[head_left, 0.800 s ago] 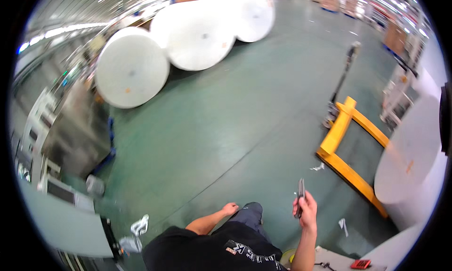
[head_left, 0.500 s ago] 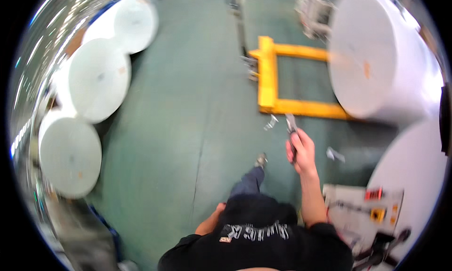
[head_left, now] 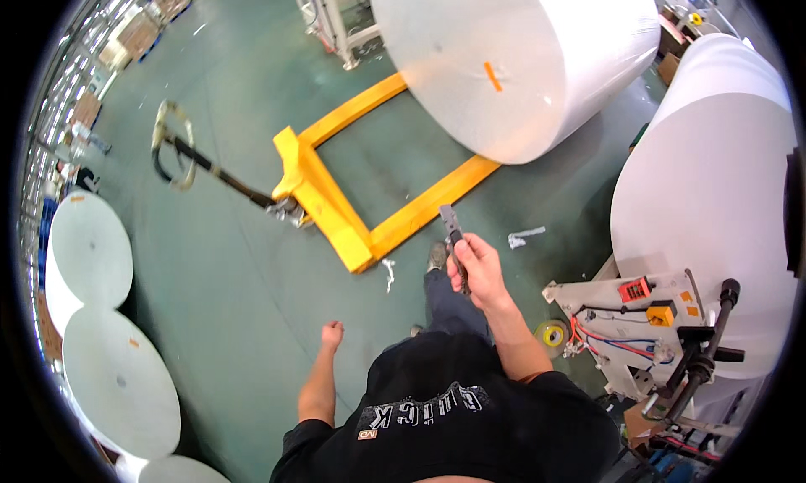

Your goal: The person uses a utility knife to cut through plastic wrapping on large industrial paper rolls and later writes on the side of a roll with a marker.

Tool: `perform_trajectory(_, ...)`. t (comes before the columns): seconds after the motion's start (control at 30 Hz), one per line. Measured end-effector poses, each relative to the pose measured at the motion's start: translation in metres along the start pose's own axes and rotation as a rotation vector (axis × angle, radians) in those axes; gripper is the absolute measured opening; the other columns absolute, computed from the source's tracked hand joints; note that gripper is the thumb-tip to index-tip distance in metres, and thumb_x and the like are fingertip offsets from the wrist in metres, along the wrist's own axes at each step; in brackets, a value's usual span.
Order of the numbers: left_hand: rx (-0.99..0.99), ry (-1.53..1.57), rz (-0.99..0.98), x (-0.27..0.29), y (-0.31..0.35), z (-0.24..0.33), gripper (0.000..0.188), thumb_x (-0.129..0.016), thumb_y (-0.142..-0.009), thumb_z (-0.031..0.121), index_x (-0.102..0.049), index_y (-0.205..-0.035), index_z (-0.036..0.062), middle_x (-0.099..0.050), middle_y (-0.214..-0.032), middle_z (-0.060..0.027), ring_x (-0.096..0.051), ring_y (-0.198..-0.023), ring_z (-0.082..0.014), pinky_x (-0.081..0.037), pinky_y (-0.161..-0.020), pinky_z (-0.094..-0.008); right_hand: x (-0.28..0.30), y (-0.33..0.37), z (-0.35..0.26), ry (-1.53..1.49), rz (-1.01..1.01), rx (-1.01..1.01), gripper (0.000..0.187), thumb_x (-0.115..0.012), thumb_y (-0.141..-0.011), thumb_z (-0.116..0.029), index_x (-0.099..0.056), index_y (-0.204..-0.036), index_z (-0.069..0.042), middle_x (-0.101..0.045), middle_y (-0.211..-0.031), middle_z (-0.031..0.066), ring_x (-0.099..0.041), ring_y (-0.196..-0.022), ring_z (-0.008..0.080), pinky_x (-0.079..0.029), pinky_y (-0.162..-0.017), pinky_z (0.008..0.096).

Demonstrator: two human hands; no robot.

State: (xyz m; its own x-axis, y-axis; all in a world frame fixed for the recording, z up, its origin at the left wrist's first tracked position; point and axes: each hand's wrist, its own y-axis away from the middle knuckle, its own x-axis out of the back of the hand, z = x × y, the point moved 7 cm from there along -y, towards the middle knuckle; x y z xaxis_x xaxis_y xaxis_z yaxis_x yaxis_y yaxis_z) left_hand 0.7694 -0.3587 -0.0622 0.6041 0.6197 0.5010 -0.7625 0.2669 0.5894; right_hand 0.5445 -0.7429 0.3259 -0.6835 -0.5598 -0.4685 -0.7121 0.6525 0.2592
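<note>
Smooth, dull-green floor lay open between the white rolls at eight to nine o'clock and the yellow metal frame of a pallet truck, straight-edged and three-sided, at ten to twelve o'clock. The frame's dark handle slanted out toward ten o'clock and cut into that open room. At one o'clock a massive roll, with a flat pale face and glossy curved side, hid the fork ends; another broad roll bounded the space at three o'clock. Near the centre, the right hand had its grip closed around a slim, hard-looking dark-grey tool, its tip pointing toward eleven o'clock, just beside the lower fork in view. The left hand, toward seven o'clock, was bent inward over the floor; I could not tell whether its grip was fully closed. Crumpled white scraps lay at three and six o'clock, and a pale flat panel with wires jutted out at four o'clock.
</note>
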Motion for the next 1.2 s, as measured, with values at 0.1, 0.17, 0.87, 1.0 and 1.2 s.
perform_trajectory(0.1,0.001,0.077,0.007,-0.009,-0.068,0.094,0.024,-0.054,-0.084,0.02,-0.061,-0.086,-0.0021,-0.061,-0.068,-0.0059,-0.057,-0.065,-0.0151,-0.047,-0.06,-0.0289,0.014,-0.072,-0.006,0.033,-0.097,0.037,0.02,-0.051,-0.092,-0.021,-0.047,-0.096,-0.002,-0.058,-0.074,0.0064,-0.055,-0.055,0.01,-0.046,-0.05,0.0232)
perform_trajectory(0.17,0.002,0.099,-0.023,-0.014,-0.102,0.121,0.021,-0.053,-0.085,0.02,-0.059,-0.08,0.0006,-0.059,-0.064,-0.0058,-0.054,-0.058,-0.0142,-0.044,-0.053,-0.0287,0.009,-0.122,-0.019,0.063,-0.177,-0.032,0.02,-0.049,-0.093,-0.019,-0.043,-0.097,-0.001,-0.059,-0.077,0.0093,-0.057,-0.058,0.0116,-0.047,-0.053,0.024)
perform_trajectory(0.87,-0.115,-0.611,-0.64,-0.092,-0.386,0.34,0.027,-0.049,-0.083,0.022,-0.061,-0.073,-0.0004,-0.061,-0.068,-0.0137,-0.059,-0.064,-0.0219,-0.047,-0.057,-0.0364,0.025,-0.491,-0.089,0.332,0.41,-0.079,0.044,-0.046,-0.089,-0.049,-0.051,-0.102,-0.007,-0.047,-0.067,-0.0012,-0.043,-0.055,0.0076,-0.038,-0.049,0.0225)
perform_trajectory(1.0,-0.688,-1.094,-0.708,-0.029,-0.49,0.403,0.028,-0.049,-0.082,0.022,-0.062,-0.073,-0.0011,-0.062,-0.069,-0.0147,-0.06,-0.066,-0.0229,-0.048,-0.058,-0.0373,0.047,-0.545,-0.098,-0.019,0.628,-0.032,0.038,-0.043,-0.091,-0.042,-0.055,-0.098,-0.006,-0.05,-0.064,0.0023,-0.048,-0.052,0.0108,-0.042,-0.047,0.0257)
perform_trajectory(1.2,-0.192,-0.008,-0.338,0.074,-0.656,0.549,0.022,-0.049,-0.085,0.021,-0.057,-0.075,0.0034,-0.057,-0.064,-0.0055,-0.051,-0.056,-0.0149,-0.04,-0.049,-0.0291,0.013,-0.632,-0.201,-0.118,0.782,0.434,0.044,-0.037,-0.094,-0.045,-0.052,-0.096,-0.004,-0.06,-0.069,0.0086,-0.056,-0.06,0.0171,-0.045,-0.057,0.0311)
